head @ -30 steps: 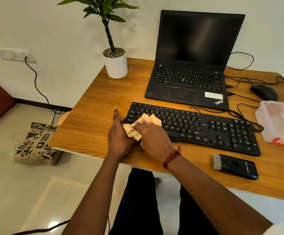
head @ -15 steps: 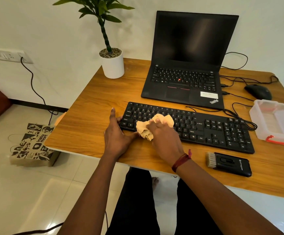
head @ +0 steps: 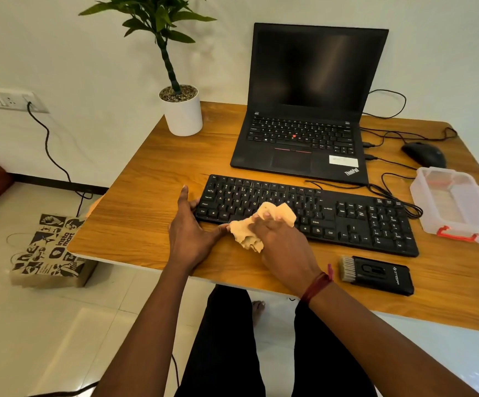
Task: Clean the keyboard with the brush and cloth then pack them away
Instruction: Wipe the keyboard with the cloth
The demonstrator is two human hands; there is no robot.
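A black keyboard (head: 347, 216) lies across the middle of the wooden desk (head: 152, 196). My right hand (head: 281, 242) presses a crumpled beige cloth (head: 249, 233) onto the keyboard's front row, near the space bar. My left hand (head: 189, 227) grips the keyboard's left end, thumb up along its side and fingers spread at its front edge. The black brush (head: 375, 277), pale bristles pointing left, lies on the desk in front of the keyboard's right part, apart from both hands.
An open laptop (head: 304, 110) stands behind the keyboard. A potted plant (head: 182, 110) is at the back left, a mouse (head: 424, 154) and cables at the back right. A clear plastic box (head: 455, 207) with red clasp sits at the right edge. A paper bag (head: 49, 250) stands on the floor.
My right hand has slid the cloth rightwards along the keyboard, from its left end to the space-bar area. The left hand has kept its hold on the keyboard's left end.
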